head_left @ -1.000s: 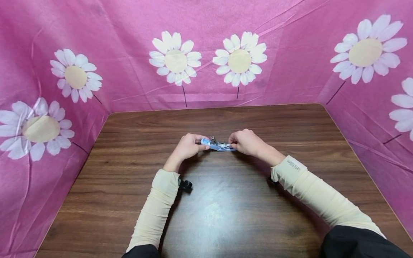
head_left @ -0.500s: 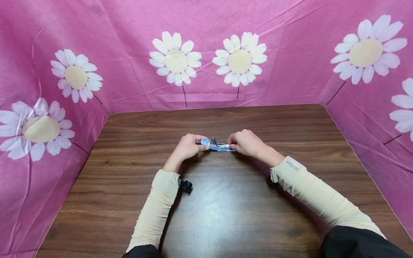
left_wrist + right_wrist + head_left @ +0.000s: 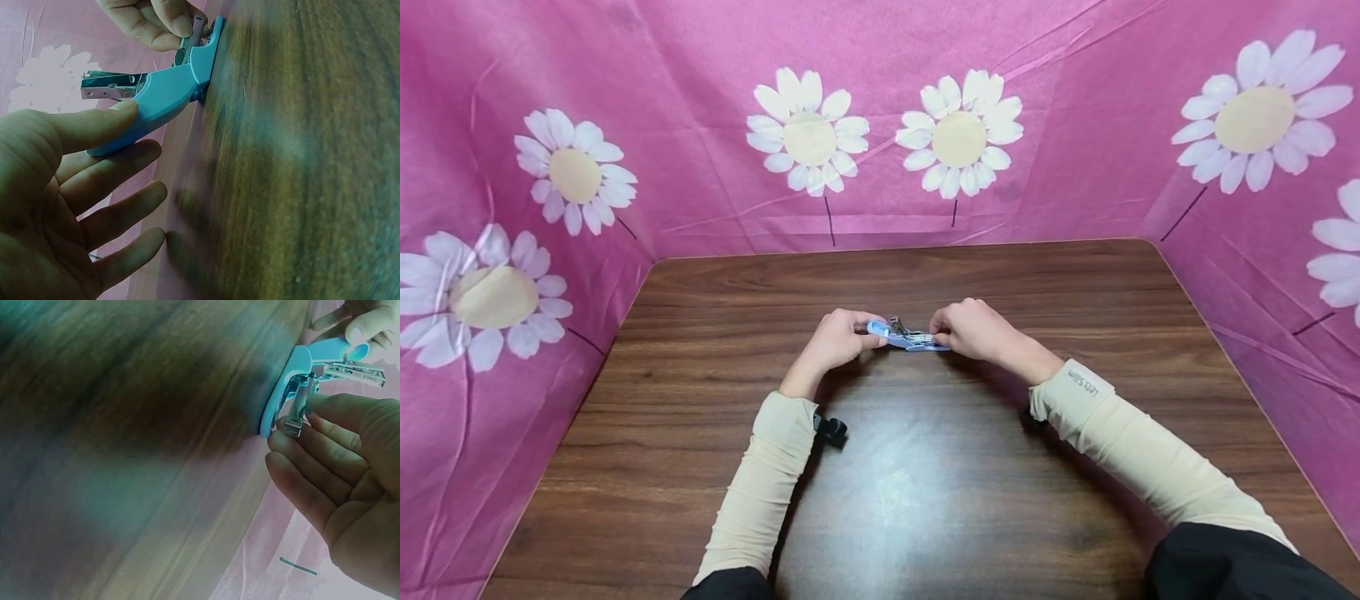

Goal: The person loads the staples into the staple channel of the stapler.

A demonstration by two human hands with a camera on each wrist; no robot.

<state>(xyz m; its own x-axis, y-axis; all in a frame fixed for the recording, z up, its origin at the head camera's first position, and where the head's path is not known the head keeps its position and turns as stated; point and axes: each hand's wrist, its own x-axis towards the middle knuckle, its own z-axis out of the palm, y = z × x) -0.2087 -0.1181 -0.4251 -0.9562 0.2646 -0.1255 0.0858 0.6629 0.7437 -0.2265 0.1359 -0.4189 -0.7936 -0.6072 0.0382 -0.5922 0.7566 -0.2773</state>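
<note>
At the far left, a pink cloth (image 3: 700, 125) printed with white daisies stands around the back and sides of a brown wood-grain worktop (image 3: 662, 467). Next comes the person's left arm in a pale sleeve (image 3: 756, 492), with a small black device (image 3: 831, 431) at the wrist.

The left hand (image 3: 835, 342) pinches the rounded end of a light blue stapler (image 3: 165, 94) between thumb and forefinger, the gap closed down to the handle's thickness; its other three fingers extend, spread apart. The stapler sits between the two hands, beyond the middle of the worktop, its base toward the wood; whether the base bears on it cannot be told for certain. A metal arm (image 3: 109, 90) juts from the stapler on the side away from the wood.

To the right, a narrow metal strip (image 3: 298, 412) reaches out along the base. The right hand (image 3: 977, 329) grips this strip with thumb and fingertips drawn nearly together, the remaining fingers gently bent. Farther right, a second pale sleeve (image 3: 1150, 450), lettered near the cuff, runs down into black clothing (image 3: 1217, 567).
</note>
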